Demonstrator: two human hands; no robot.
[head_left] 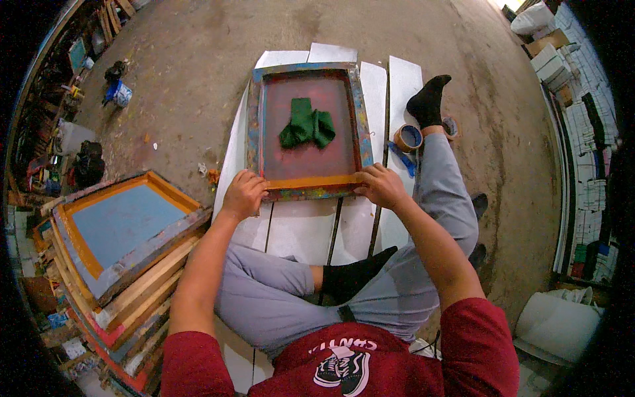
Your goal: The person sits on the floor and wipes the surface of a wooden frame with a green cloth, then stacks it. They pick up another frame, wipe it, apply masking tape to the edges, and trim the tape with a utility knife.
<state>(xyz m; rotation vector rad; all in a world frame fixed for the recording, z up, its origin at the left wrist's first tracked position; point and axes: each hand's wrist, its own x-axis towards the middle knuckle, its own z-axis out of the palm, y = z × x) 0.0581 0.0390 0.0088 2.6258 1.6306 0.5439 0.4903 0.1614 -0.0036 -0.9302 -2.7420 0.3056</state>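
Note:
A screen-printing frame (363, 119) with paint-stained wooden edges lies on white boards (301, 228) in front of me. On its reddish-grey mesh rests a crumpled dark green cloth (301, 126), near the middle. Orange tape runs along the frame's near inner edge. My left hand (245, 194) grips the near left corner, fingers curled over the rim. At the near right corner, my right hand (382, 186) holds the same rim between thumb and fingers. Both forearms reach forward from below.
Stacked wooden frames (142, 264) stand at my left, the top one with blue-grey mesh. Right of the boards sit an ink pot (408, 137) and a blue tool (402, 159), beside my outstretched leg. A white container (557, 324) is at the lower right.

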